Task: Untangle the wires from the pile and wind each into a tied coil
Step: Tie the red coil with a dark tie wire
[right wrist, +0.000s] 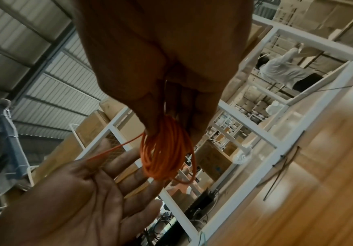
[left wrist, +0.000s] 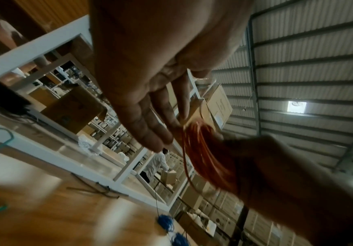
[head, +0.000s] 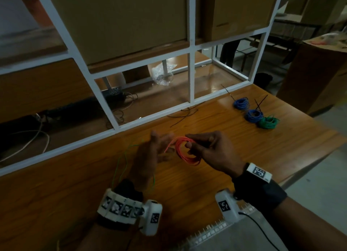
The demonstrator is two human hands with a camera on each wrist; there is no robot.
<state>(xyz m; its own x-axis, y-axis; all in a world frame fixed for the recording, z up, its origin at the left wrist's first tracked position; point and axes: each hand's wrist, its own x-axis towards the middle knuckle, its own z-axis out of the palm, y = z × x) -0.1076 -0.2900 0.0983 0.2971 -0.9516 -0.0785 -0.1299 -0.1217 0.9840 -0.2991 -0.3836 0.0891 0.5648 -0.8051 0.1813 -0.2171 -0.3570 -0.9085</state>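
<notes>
Above a glossy wooden table (head: 216, 175), the right hand (head: 212, 153) pinches a coil of thin orange wire (head: 185, 151). The left hand (head: 150, 153), fingers spread, touches its loose end. Blue and green tied wire coils (head: 255, 112) lie well apart.

Dim head view, glare on table (head: 216, 85), wrist views motion-blurred, edges distorted

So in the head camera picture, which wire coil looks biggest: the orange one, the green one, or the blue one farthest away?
1. Orange coil, in the right hand: looks biggest, though it is nearest the camera, so that may mislead.
2. Green coil.
3. Far blue coil: looks close to the green one, so their order is unsure.
</notes>
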